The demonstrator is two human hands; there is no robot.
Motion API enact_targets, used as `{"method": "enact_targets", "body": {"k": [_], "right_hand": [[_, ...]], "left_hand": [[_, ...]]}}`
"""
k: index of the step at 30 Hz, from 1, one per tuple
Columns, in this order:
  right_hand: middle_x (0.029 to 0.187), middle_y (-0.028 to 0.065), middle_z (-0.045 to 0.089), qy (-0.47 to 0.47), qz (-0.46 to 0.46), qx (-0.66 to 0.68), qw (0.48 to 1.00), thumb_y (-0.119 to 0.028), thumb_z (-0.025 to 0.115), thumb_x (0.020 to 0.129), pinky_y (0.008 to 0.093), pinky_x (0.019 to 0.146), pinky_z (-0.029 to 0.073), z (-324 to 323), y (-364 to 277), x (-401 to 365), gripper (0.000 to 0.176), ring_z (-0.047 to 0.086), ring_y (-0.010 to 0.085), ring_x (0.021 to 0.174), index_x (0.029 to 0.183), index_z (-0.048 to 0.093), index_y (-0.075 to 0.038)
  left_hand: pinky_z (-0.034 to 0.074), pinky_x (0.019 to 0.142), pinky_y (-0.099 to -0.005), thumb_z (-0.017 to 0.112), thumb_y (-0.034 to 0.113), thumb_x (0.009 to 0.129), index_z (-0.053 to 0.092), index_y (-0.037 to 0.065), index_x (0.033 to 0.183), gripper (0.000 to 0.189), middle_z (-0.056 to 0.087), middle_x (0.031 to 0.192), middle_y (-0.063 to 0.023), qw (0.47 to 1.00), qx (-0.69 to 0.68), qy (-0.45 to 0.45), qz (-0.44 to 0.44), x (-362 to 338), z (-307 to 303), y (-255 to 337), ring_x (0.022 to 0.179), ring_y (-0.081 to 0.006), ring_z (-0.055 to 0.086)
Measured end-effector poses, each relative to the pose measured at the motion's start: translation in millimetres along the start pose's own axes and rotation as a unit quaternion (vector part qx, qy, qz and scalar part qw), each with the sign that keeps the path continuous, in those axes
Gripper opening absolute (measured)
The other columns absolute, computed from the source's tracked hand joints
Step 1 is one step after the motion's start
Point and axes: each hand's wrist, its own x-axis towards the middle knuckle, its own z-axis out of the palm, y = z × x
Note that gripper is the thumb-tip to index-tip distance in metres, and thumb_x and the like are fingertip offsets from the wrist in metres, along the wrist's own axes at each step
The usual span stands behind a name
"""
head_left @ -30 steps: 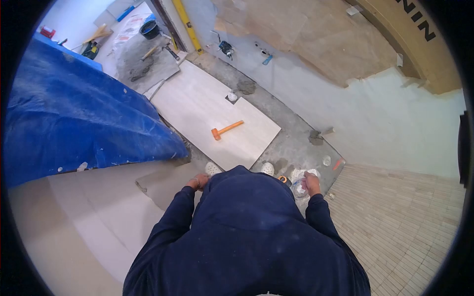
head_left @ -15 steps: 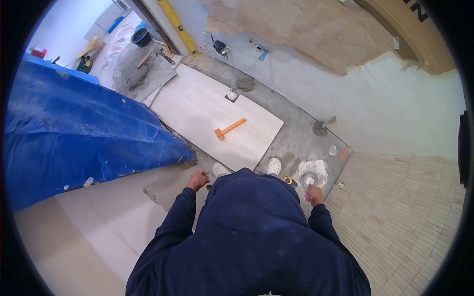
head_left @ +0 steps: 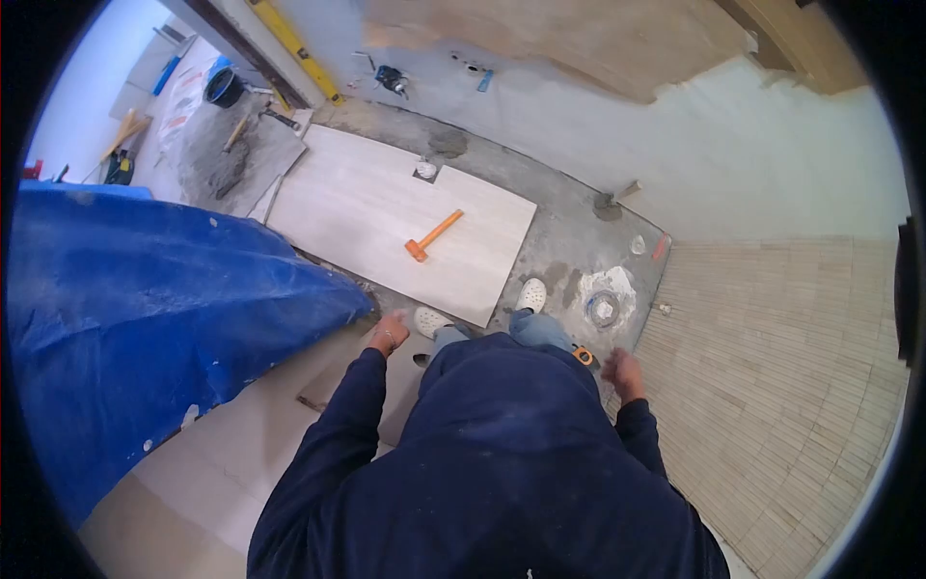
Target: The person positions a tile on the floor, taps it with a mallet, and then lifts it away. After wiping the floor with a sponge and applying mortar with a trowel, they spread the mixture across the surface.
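My left hand (head_left: 390, 333) hangs beside my left shoe, holding nothing, its fingers loosely apart. On the other side, my right hand (head_left: 624, 374) is slightly blurred, with loose fingers and nothing visible in it. It is near an orange-and-black tool (head_left: 583, 356) at my right hip, which looks like a tape measure. In front of my white clogs (head_left: 531, 295) lies a large pale tile (head_left: 357, 207) with a square cutout at its far edge. An orange mallet (head_left: 434, 236) rests on that tile, touched by neither hand.
A blue tarp (head_left: 174, 309) covers a bulky shape at left. A round drain (head_left: 604, 309) sits in white residue at right, before a tiled wall (head_left: 762, 367). A yellow level (head_left: 299, 53) leans at the back, near a black bucket (head_left: 224, 89).
My view has shifted, so the tile and mallet sit further left. My right hand has moved away from the drain toward my hip, and my legs have come more into view.
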Motion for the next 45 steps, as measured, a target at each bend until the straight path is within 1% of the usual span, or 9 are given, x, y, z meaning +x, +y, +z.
{"method": "enact_targets", "body": {"k": [7,17,22,25,28,31,40,42,45], "right_hand": [[0.130,0.0276,0.045,-0.432,-0.092,0.359,0.822,-0.073,0.040,0.082,0.0539,0.093,0.042,51,-175,-32,0.092,0.050,0.0381,0.114,0.140,0.030,-0.002],[0.136,0.0288,0.039,-0.631,-0.115,0.327,0.693,-0.078,0.036,0.080,0.0558,0.099,0.035,86,-272,-17,0.099,0.042,0.0395,0.124,0.144,0.022,-0.004],[0.114,0.0135,0.060,-0.218,-0.168,0.007,0.961,-0.058,0.048,0.089,0.0344,0.079,0.047,43,-183,108,0.069,0.059,0.0252,0.101,0.132,0.045,-0.004],[0.084,0.0209,0.063,-0.024,-0.402,-0.602,0.689,-0.014,0.052,0.080,0.0475,0.069,0.049,-48,-30,222,0.034,0.063,0.0342,0.081,0.113,0.054,-0.005],[0.090,0.0232,0.062,-0.077,-0.336,-0.656,0.671,-0.020,0.071,0.066,0.0480,0.069,0.050,-139,69,195,0.055,0.062,0.0400,0.081,0.115,0.053,-0.004],[0.097,0.0194,0.062,0.036,0.161,-0.065,0.984,-0.029,0.057,0.085,0.0419,0.074,0.050,-136,40,90,0.044,0.062,0.0308,0.091,0.117,0.053,0.000],[0.123,0.0175,0.052,-0.049,0.076,-0.005,0.996,-0.046,0.046,0.092,0.0414,0.073,0.046,-111,0,131,0.059,0.055,0.0266,0.092,0.132,0.040,-0.002],[0.121,0.0171,0.054,-0.062,0.033,-0.038,0.997,-0.045,0.046,0.092,0.0404,0.072,0.046,-107,-29,140,0.058,0.056,0.0261,0.091,0.131,0.042,-0.002],[0.122,0.0171,0.055,-0.074,-0.007,-0.062,0.995,-0.044,0.047,0.092,0.0409,0.073,0.046,-114,-56,167,0.058,0.057,0.0257,0.093,0.133,0.041,-0.003]], "left_hand": [[0.052,0.075,-0.0281,0.062,0.019,0.082,0.053,0.002,0.124,0.047,0.064,0.106,-0.0110,0.911,-0.332,-0.114,-0.218,-52,-11,63,0.088,-0.0203,0.064],[0.047,0.084,-0.0366,0.059,0.032,0.085,0.062,0.006,0.110,0.037,0.066,0.105,-0.0158,0.986,-0.093,-0.099,-0.096,-70,29,71,0.101,-0.0274,0.062],[0.047,0.089,-0.0397,0.059,0.029,0.079,0.058,0.011,0.117,0.042,0.060,0.112,-0.0168,0.961,0.118,-0.154,0.196,-67,33,65,0.108,-0.0339,0.055],[0.047,0.089,-0.0406,0.055,0.030,0.081,0.059,0.010,0.115,0.039,0.060,0.111,-0.0174,0.972,-0.020,-0.222,-0.080,-98,-46,205,0.107,-0.0353,0.055],[0.047,0.090,-0.0400,0.054,0.033,0.083,0.059,0.009,0.112,0.039,0.061,0.109,-0.0154,0.965,0.126,-0.227,0.032,-76,-12,174,0.107,-0.0336,0.056],[0.047,0.089,-0.0392,0.056,0.034,0.081,0.059,0.009,0.110,0.038,0.063,0.103,-0.0138,0.976,-0.022,-0.138,-0.169,-72,4,185,0.103,-0.0318,0.059],[0.048,0.086,-0.0320,0.051,0.021,0.085,0.065,0.011,0.106,0.026,0.068,0.096,-0.0079,0.982,-0.061,-0.121,-0.129,-66,-3,217,0.095,-0.0242,0.062],[0.049,0.082,-0.0347,0.058,0.027,0.084,0.066,0.009,0.100,0.025,0.068,0.097,-0.0096,0.964,0.101,-0.114,0.219,-52,28,162,0.093,-0.0263,0.063],[0.049,0.075,-0.0351,0.065,0.034,0.082,0.066,0.009,0.098,0.030,0.069,0.089,-0.0092,0.983,-0.122,-0.052,-0.126,-72,11,227,0.083,-0.0239,0.064]]}}
